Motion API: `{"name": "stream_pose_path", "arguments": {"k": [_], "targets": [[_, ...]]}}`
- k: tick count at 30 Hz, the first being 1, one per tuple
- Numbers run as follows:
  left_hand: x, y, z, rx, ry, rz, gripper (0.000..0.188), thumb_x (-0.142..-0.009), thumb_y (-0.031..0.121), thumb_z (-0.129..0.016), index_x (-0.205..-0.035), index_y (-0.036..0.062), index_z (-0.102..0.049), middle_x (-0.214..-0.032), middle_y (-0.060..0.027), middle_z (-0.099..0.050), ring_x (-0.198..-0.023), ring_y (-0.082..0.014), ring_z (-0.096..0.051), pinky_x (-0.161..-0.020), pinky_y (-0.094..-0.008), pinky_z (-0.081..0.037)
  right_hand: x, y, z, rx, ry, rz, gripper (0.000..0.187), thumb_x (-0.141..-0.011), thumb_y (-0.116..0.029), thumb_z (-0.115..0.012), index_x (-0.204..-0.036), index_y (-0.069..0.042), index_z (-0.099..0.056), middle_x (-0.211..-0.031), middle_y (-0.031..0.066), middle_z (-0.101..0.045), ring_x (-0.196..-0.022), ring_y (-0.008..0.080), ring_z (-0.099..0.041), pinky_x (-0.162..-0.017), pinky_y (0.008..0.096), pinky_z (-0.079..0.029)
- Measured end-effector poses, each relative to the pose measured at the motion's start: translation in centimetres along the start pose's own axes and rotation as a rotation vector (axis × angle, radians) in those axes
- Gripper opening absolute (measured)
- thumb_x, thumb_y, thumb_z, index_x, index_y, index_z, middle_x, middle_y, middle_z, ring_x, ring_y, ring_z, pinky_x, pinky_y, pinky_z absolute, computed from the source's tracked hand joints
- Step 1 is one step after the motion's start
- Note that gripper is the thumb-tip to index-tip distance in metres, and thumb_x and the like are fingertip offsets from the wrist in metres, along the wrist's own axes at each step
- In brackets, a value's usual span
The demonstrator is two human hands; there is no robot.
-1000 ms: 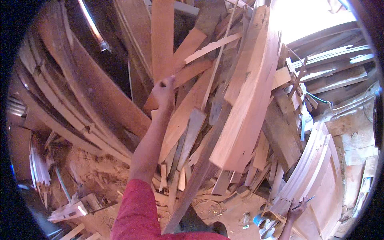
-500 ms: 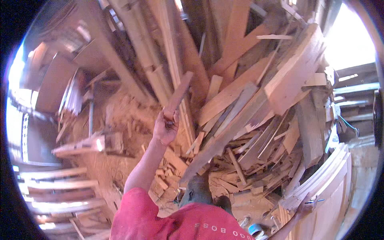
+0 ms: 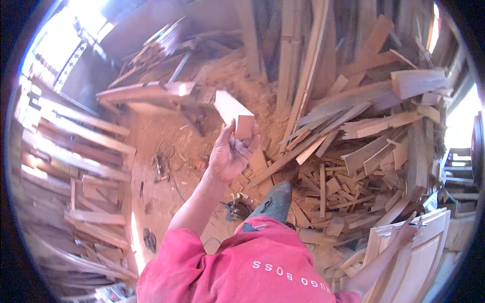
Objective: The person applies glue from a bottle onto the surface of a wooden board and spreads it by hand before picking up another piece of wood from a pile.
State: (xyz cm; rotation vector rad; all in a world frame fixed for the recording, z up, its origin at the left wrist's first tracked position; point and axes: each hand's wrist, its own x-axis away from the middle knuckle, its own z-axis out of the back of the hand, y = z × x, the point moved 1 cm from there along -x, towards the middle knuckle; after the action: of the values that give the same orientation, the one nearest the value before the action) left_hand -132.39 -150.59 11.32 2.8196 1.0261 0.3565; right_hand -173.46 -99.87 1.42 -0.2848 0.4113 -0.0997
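My left hand [image 3: 233, 154] is raised in front of me, its fingers closed around the lower end of a short wooden block [image 3: 234, 112]. One long face of the block is brightly lit, and its square cut end is turned toward me. At the far right, my right hand [image 3: 405, 232] is at the top edge of a pale panelled wooden door [image 3: 424, 247]. A thin dark pen [image 3: 417, 223] shows at its fingers, small and partly hidden.
Offcuts and split boards [image 3: 348, 187] lie heaped ahead and to the right. Tall planks [image 3: 298, 65] lean behind them. A low wooden bench [image 3: 146, 93] stands on sawdust at the left, near stacked timber [image 3: 86, 151]. A power tool [image 3: 160, 169] with a cord lies on the floor.
The view has swung left toward the bench and stacked timber. The block in my left hand has turned, so its cut end now shows. My right hand stays by the door's edge.
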Motion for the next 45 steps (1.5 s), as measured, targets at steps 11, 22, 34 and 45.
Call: {"name": "stream_pose_path", "arguments": {"k": [11, 22, 34, 45], "targets": [[19.2, 2.2, 18.9, -0.508, 0.684, -0.366, 0.035, -0.094, 0.017, -0.067, -0.122, 0.0019, -0.052, -0.112, -0.0108, -0.066, -0.104, -0.0257, -0.066, -0.089, -0.0388, -0.058, -0.6, 3.2, -1.6, -0.055, -0.083, 0.269, 0.061, -0.095, -0.054, -0.056, -0.123, -0.001, -0.063, -0.116, 0.0216, -0.068, -0.109, 0.0403, -0.063, -0.088, 0.0469, -0.050], [35.6, 7.2, 30.0, -0.361, 1.001, -0.292, 0.039, -0.097, 0.032, -0.061, -0.128, 0.0096, -0.052, -0.112, -0.0072, -0.064, -0.092, -0.0207, -0.066, -0.078, -0.0363, -0.056, 23.8, -2.2, -6.7, -0.314, -0.021, 1.047, 0.031, -0.099, -0.025, -0.057, -0.082, 0.001, -0.063, -0.074, 0.0195, -0.060, -0.074, 0.0387, -0.057, -0.069, 0.0460, -0.046], [49.7, 21.0, 37.7, 0.229, 1.134, -0.262, 0.040, -0.092, 0.038, -0.063, -0.117, 0.0071, -0.060, -0.091, -0.0070, -0.065, -0.076, -0.0188, -0.065, -0.063, -0.0311, -0.056, 63.7, -5.3, -7.2, -0.160, -1.295, 0.596, 0.053, -0.097, -0.047, -0.053, -0.087, 0.002, -0.071, -0.080, 0.0257, -0.068, -0.080, 0.0416, -0.066, -0.073, 0.0482, -0.050], [57.8, 41.8, 40.9, -0.231, 0.911, -0.257, 0.040, -0.096, 0.026, -0.062, -0.129, 0.0072, -0.049, -0.116, -0.0095, -0.061, -0.096, -0.0243, -0.065, -0.077, -0.0372, -0.056, 84.5, -34.5, 3.3, -0.166, -1.311, 0.871, 0.048, -0.090, -0.051, -0.060, -0.098, -0.005, -0.072, -0.086, 0.0210, -0.070, -0.083, 0.0365, -0.069, -0.072, 0.0437, -0.051]]}}
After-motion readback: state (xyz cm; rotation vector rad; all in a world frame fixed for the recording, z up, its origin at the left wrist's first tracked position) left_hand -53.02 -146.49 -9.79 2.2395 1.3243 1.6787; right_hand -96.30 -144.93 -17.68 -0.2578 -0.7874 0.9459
